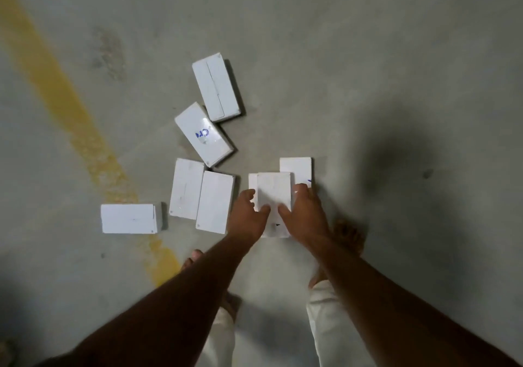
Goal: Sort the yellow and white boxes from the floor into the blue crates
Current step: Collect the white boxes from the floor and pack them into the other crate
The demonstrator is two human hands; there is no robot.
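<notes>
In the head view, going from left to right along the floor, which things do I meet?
Yellow line → sideways box → two boxes side by side → left hand → held box → right hand → dark shadow.

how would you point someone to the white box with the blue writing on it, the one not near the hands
Start at the yellow stripe painted across the concrete floor and look right to the loose cluster of white boxes. The box with blue writing lies tilted, second from the top. Only it has blue letters under a shiny patch.
</notes>
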